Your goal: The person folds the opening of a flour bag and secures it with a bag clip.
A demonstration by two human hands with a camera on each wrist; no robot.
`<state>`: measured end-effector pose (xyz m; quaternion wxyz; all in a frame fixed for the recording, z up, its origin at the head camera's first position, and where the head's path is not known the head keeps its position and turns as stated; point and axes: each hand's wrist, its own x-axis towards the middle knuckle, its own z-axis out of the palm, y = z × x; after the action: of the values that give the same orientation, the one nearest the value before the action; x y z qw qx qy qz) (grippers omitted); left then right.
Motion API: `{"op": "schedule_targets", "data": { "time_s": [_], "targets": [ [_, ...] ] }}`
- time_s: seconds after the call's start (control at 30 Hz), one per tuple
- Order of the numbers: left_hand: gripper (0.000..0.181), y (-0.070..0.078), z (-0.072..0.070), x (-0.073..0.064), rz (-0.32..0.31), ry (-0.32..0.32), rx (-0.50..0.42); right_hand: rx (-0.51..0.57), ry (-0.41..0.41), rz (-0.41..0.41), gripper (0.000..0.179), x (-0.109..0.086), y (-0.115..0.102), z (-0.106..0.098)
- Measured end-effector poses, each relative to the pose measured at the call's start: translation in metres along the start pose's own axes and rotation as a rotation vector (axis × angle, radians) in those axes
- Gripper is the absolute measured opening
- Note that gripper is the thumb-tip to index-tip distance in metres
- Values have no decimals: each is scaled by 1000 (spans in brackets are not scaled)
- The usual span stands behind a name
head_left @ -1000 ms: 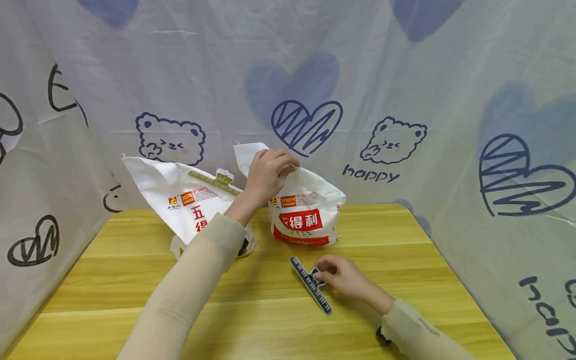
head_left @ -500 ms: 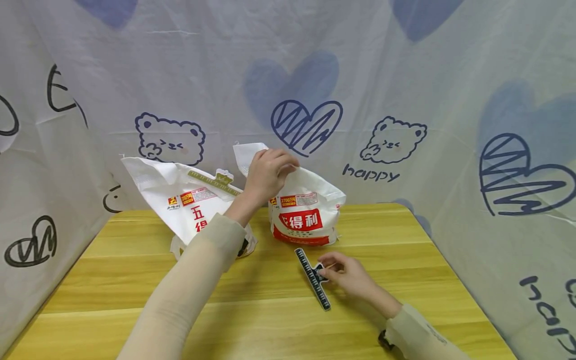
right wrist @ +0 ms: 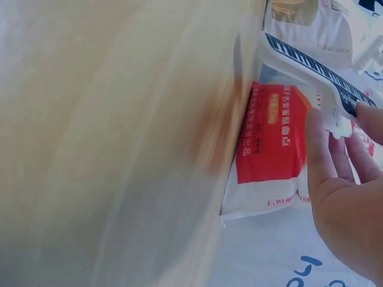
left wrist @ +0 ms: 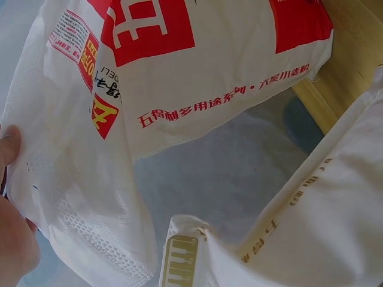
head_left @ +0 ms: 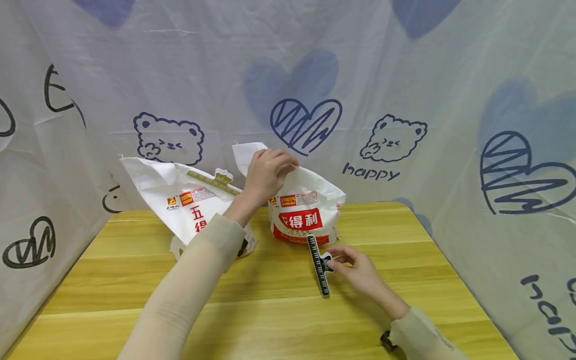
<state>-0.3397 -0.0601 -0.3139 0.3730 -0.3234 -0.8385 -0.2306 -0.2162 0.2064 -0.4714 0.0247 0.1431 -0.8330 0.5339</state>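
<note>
A white flour bag [head_left: 315,187] with red print stands upright towards the back of the table. My left hand [head_left: 266,172] grips its folded top edge; in the left wrist view only part of that hand [left wrist: 13,233] shows at the left border. In front of the bag, my right hand [head_left: 360,274] pinches the handle of a long black clip [head_left: 318,267] with a piano-key pattern. The right wrist view shows thumb and fingers on the handle of this clip [right wrist: 317,69], which looks apart from the bag's red lower front [right wrist: 272,137].
To the left a second white flour bag [head_left: 162,187] leans, with a gold piano-key clip [head_left: 215,181] across its top. My left forearm passes in front of it. Behind the wooden table [head_left: 252,310] hangs a printed cloth [head_left: 216,75], with more cloth at both sides.
My right hand has moved the black clip forward, towards the bag's base, and turned it more upright in the head view. The left hand has kept its hold on the bag top.
</note>
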Motion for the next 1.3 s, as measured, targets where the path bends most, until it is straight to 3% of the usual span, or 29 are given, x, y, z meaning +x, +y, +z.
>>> {"op": "schedule_targets", "data": {
  "time_s": [0.27,0.53,0.97,1.3],
  "targets": [
    [8,0,0,0,0,5,-6,33,114,-14,33,0,-6,-9],
    [8,-1,1,-2,-2,5,-11,134,211,7,34,1,-15,-17],
    [7,-2,2,-3,9,20,-14,214,404,-160,32,15,-25,-31],
    [8,-1,2,-2,1,9,-11,201,437,-181,33,26,-40,-43]
  ]
}}
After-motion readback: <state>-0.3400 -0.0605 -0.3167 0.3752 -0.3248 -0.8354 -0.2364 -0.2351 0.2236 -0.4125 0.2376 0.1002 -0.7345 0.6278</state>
